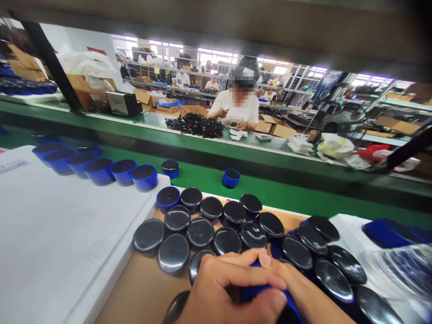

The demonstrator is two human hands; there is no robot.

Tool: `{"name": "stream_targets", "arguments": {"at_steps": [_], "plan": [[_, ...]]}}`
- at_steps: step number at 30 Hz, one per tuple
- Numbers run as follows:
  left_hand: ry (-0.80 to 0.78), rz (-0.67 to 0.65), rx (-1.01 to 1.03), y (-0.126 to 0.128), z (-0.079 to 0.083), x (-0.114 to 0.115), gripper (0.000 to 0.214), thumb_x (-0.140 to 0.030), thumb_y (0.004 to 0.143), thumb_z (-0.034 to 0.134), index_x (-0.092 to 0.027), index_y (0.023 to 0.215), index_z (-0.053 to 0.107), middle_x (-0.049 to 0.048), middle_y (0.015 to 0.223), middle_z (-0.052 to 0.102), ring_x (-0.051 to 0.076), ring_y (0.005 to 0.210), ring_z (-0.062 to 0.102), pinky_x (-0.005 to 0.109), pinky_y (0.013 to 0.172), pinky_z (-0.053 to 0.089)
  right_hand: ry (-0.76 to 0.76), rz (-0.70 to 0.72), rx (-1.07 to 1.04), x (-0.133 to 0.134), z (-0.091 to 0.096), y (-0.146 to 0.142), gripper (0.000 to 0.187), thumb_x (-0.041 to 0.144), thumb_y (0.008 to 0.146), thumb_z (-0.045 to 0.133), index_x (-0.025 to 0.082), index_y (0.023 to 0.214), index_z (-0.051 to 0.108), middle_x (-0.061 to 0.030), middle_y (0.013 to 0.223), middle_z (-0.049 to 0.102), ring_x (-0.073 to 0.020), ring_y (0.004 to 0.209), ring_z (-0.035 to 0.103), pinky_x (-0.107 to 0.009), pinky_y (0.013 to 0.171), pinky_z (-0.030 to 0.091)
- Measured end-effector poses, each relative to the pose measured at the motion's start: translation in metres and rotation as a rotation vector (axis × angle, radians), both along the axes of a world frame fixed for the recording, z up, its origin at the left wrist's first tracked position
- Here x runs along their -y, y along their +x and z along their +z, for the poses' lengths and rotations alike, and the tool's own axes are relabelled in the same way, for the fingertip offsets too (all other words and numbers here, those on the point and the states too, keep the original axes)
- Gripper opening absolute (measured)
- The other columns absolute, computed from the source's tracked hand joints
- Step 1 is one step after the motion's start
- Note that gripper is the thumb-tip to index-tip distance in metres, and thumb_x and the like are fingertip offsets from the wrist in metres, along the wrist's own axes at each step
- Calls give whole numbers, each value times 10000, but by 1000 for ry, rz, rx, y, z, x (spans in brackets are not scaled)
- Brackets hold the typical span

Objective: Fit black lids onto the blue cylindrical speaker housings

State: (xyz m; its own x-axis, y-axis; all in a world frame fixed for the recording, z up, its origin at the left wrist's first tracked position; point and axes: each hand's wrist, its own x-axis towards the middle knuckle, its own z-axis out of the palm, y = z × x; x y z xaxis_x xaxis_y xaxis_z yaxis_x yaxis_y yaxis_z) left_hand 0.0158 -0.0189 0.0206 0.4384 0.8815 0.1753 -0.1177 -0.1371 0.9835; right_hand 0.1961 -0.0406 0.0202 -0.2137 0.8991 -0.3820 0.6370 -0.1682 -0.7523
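Low in the picture, my left hand and my right hand meet around a round blue-and-black case. The left fingers curl over it, thumb on the near side. My right hand comes in from the lower right, its fingertips against the left fingers. Most of this case is hidden by the hands. Just beyond them, a group of similar round cases with glossy black tops stands on a brown cardboard surface. More of them lean at the right, close to my right forearm.
At left lies a white foam slab with a row of blue cases on its far edge. Two cases stand on the green belt. Clear plastic lies at right. Across sits a person by a black cable pile.
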Motion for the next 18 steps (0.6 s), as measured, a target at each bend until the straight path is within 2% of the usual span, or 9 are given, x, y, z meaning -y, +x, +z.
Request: {"name": "stream_targets", "arguments": {"at_steps": [3,5,8,11,15,18], "plan": [[-46,6,-87,-2,0,0,210,-272,835,599,-345,936,768,9,1032,770,251,1147,647,335,1024,490,-53,-42,-232,-10,-5,-3,494,610,932,425,227,1110,681,-64,1047,666,-252,1102,581,-411,1041,393],[-38,-25,-93,-3,-2,-2,248,-266,839,571,-352,990,748,17,1071,748,231,1159,638,336,1042,473,-80,-67,-331,-15,-11,-2,481,576,965,410,188,1072,673,-61,1089,667,-226,1134,575,-432,1072,366],[-14,-66,-119,-5,-3,-3,319,-226,797,542,-336,1019,743,53,1135,714,217,1166,634,338,1050,455,-100,-93,-359,-17,-19,4,472,563,963,459,142,1074,641,-86,1124,648,-222,1086,598,-465,1020,415],[15,-83,-135,-6,0,-3,393,-186,759,525,-354,1056,721,39,1201,682,219,1161,639,361,1058,444,-101,-131,-367,-14,-21,8,419,524,970,479,149,1075,632,-83,1134,636,-219,1086,595,-451,996,442],[3,-106,-104,-4,6,-2,399,-176,761,505,-321,1059,726,32,1178,687,253,1206,600,383,1092,411,-91,-169,-326,-9,-15,7,406,513,971,485,150,1064,639,-79,1113,649,-210,1055,613,-434,972,467],[-50,-87,-68,-1,7,-2,364,-166,763,515,-310,986,765,25,1143,711,277,1152,644,359,1022,471,-87,-191,-250,-4,-8,3,463,549,977,418,173,1062,675,-67,1020,690,-214,1007,645,-388,964,480]]}}
